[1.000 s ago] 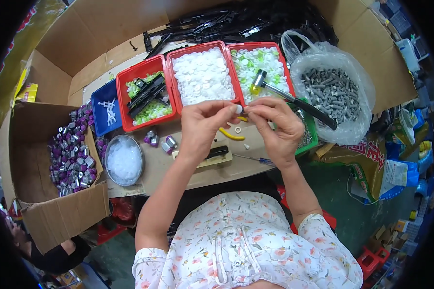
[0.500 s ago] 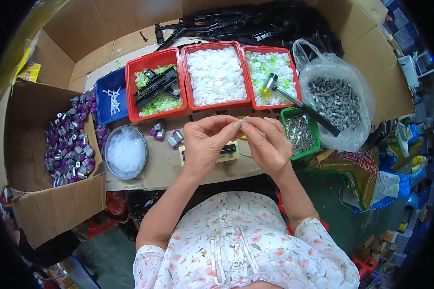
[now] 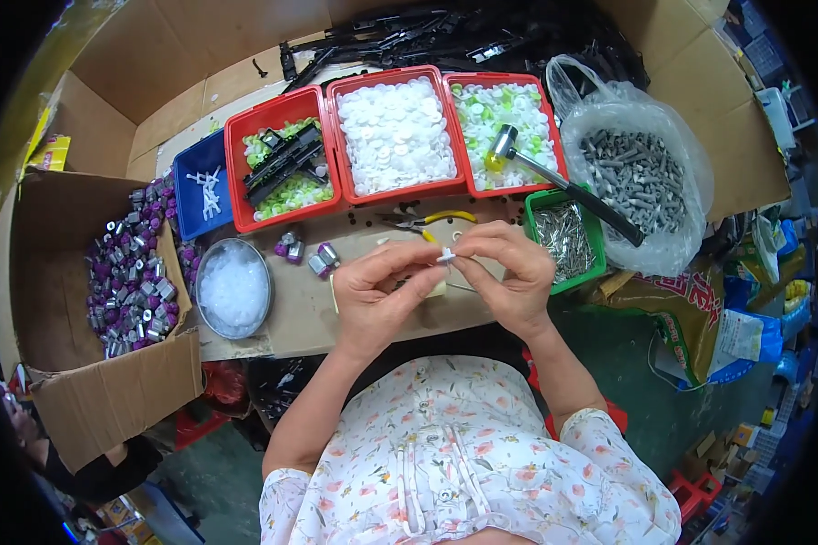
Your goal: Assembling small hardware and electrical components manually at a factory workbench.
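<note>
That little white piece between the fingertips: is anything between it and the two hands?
Nothing visible. The small white piece is pinched directly between the fingertips of the left hand and the right hand, held above the cardboard worktop. The yellow-handled pliers lie behind it, apart.

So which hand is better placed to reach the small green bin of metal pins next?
Probably the right hand: the small green bin of metal pins lies just beside it, while the left hand sits farther across the bench.

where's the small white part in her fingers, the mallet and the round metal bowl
small white part (image 3: pixel 447 258), head view, on the piece between the fingertips
mallet (image 3: pixel 503 145), head view, on its head
round metal bowl (image 3: pixel 204 265), head view, on its left rim
</note>
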`<action>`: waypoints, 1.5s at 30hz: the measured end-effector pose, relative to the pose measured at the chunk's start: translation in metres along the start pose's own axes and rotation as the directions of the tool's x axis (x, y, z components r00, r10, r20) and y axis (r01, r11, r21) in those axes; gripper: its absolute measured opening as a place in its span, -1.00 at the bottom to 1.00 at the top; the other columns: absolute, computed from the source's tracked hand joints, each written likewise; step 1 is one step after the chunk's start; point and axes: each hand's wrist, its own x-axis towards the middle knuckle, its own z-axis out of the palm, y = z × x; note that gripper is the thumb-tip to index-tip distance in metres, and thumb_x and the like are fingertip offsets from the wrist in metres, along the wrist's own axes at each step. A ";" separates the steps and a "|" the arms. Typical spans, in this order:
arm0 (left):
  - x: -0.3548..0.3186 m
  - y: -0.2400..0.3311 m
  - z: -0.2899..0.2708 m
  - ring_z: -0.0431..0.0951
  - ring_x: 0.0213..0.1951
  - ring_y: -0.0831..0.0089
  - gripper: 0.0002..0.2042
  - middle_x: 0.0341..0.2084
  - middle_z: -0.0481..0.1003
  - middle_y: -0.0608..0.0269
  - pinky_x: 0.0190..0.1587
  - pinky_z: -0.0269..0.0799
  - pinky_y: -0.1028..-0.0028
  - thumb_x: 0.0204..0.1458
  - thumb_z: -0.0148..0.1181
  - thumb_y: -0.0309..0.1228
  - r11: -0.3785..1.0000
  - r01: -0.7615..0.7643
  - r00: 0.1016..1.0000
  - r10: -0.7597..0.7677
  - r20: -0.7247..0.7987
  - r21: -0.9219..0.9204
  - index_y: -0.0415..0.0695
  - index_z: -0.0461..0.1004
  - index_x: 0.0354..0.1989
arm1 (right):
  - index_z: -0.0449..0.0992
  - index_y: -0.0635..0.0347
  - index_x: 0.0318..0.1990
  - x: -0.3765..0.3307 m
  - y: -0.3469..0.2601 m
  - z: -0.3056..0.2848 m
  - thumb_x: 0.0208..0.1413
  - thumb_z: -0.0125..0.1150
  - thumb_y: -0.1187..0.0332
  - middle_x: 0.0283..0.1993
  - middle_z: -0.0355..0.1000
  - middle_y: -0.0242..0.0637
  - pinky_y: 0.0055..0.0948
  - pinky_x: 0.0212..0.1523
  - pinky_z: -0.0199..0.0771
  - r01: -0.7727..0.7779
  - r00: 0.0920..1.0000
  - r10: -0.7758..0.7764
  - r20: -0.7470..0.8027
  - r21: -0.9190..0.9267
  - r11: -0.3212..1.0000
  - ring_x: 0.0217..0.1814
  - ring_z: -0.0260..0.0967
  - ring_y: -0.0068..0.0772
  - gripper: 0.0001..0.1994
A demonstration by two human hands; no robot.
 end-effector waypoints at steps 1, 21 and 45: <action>-0.002 0.000 0.002 0.58 -0.25 0.50 -0.79 -0.25 0.59 0.12 -0.21 0.52 0.58 -0.03 0.36 -0.65 0.998 0.015 0.999 -0.017 -0.033 -0.061 -0.34 0.60 -0.18 | 0.61 0.32 -0.29 0.000 0.000 0.000 -0.10 0.36 0.67 -0.28 0.55 -0.17 -0.46 -0.22 0.49 -0.003 1.000 0.003 0.000 0.002 1.000 -0.24 0.52 -0.32 -0.82; -0.020 -0.013 -0.026 0.48 -0.22 0.48 -0.65 -0.27 0.50 0.24 -0.19 0.39 0.54 -0.23 0.51 -0.52 0.944 -0.169 0.982 0.187 -0.038 0.283 -0.22 0.64 -0.18 | 0.60 0.32 -0.26 -0.005 -0.005 0.023 -0.09 0.33 0.68 -0.26 0.49 -0.18 -0.49 -0.28 0.47 -0.031 0.983 0.014 0.181 0.092 0.995 -0.26 0.48 -0.35 -0.80; -0.057 -0.035 -0.053 0.47 -0.11 0.23 -0.68 -0.22 0.51 0.21 -0.17 0.36 0.27 -0.19 0.42 -0.38 0.257 -0.415 0.863 0.415 0.288 0.873 -0.12 0.61 -0.20 | 0.52 0.15 -0.25 -0.002 0.012 0.045 -0.04 0.23 0.45 -0.31 0.35 -0.34 -0.32 -0.23 0.20 0.354 0.814 -0.075 0.577 -0.388 0.851 -0.22 0.39 -0.33 -0.84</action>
